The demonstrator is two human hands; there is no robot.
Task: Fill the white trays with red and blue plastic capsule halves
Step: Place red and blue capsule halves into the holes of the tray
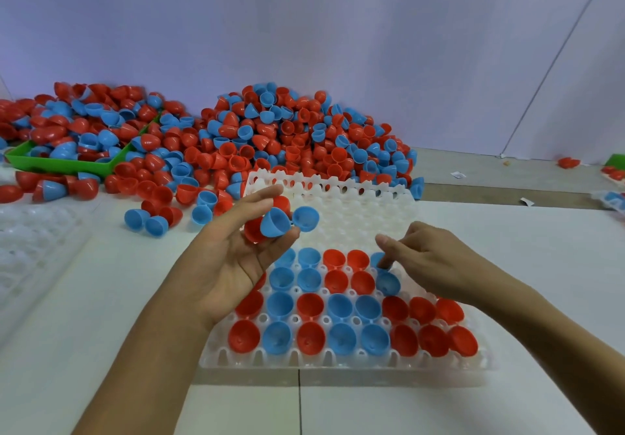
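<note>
A white tray (358, 218) lies in front of me, its near rows filled with red and blue capsule halves (341, 336), its far rows bare. My left hand (233, 258) hovers over the tray's left side and holds several halves: a blue one (274, 222) pinched by the thumb, another blue (306, 218) and red ones (253, 230) behind it. My right hand (429, 258) reaches down to the third row, fingertips touching a blue half (381, 260) in a cell. A big heap of loose halves (287, 137) lies beyond the tray.
A green bin (64, 164) full of halves stands at the far left. Clear empty trays (30, 245) lie on the left. A few stray halves (569, 163) and other trays sit at the right edge. The wall rises behind the heap.
</note>
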